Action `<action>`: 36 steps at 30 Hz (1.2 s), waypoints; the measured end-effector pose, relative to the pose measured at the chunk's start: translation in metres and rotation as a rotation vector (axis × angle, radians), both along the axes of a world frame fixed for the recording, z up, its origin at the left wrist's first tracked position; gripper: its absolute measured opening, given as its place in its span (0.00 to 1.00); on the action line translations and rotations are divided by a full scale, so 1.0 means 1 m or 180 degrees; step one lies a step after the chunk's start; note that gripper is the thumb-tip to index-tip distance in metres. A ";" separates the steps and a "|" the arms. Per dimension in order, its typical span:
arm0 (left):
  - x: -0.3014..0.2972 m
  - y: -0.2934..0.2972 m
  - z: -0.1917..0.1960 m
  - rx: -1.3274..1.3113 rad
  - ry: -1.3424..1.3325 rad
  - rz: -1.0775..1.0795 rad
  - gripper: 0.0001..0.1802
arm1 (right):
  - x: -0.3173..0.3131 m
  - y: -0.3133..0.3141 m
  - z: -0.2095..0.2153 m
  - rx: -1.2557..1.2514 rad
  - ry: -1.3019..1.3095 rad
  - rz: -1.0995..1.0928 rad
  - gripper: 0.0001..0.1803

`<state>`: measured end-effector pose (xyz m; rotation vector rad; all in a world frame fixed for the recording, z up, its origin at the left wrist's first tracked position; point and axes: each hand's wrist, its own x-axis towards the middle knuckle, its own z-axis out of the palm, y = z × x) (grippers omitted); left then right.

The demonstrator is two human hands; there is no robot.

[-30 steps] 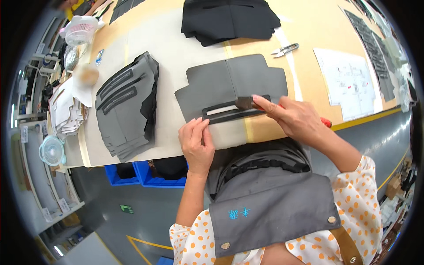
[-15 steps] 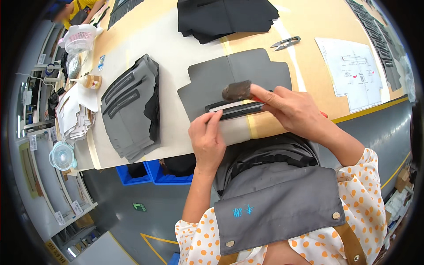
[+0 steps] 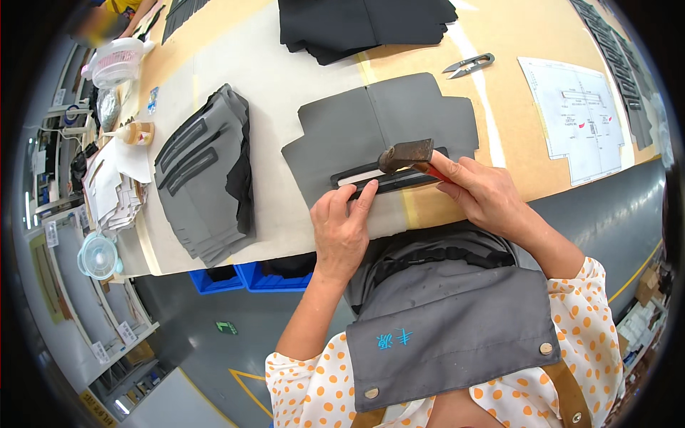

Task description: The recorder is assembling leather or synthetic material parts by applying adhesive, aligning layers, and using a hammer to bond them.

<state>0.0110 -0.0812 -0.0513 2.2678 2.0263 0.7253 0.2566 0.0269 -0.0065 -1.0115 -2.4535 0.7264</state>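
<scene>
Since the earlier frame, your right hand (image 3: 485, 189) had brought the hammer (image 3: 408, 155) down onto the dark strip (image 3: 389, 178), its head resting near the strip's middle rather than raised beside it. That hand was closed around the red handle. Your left hand (image 3: 341, 232) lay flat and open, fingertips pressing the strip's near edge at about 9 o'clock of the hammer head.

You worked on the grey cut panel (image 3: 378, 132), which lay flat on the white sheet at the tabletop's (image 3: 514, 36) near edge, directly ahead of you. The strip with its pale slot sat along the panel's lower edge; judging by the hammer's place, roughly half its length seemed pressed, and the left stretch under your fingers looked yet to be struck.

At 9 o'clock of the panel waited a stack of grey pieces (image 3: 207, 178). At 12 o'clock lay a black fabric pile (image 3: 364, 25), at 1 o'clock thread snips (image 3: 467, 65), at 3 o'clock a printed sheet (image 3: 581, 118). Nothing crowded the hammer's swing; only your own fingertips sat close to it.
</scene>
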 end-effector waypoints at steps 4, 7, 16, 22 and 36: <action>-0.001 0.001 0.002 -0.0110 0.0276 -0.0055 0.29 | 0.001 0.001 -0.001 -0.0014 0.0150 -0.0027 0.32; -0.002 0.001 0.001 -0.0119 0.0300 -0.0090 0.29 | 0.002 0.003 0.000 0.0010 0.0147 -0.0061 0.33; -0.003 -0.001 -0.002 -0.0058 0.0264 -0.0053 0.29 | 0.006 -0.003 0.029 0.0325 0.0003 -0.0023 0.37; -0.003 0.002 -0.004 0.0067 0.0197 -0.0078 0.31 | 0.023 0.000 0.014 0.0457 -0.0455 0.0171 0.37; -0.008 -0.008 -0.009 0.0451 -0.0255 0.0029 0.30 | 0.149 0.050 -0.003 0.0060 0.0454 -0.1842 0.25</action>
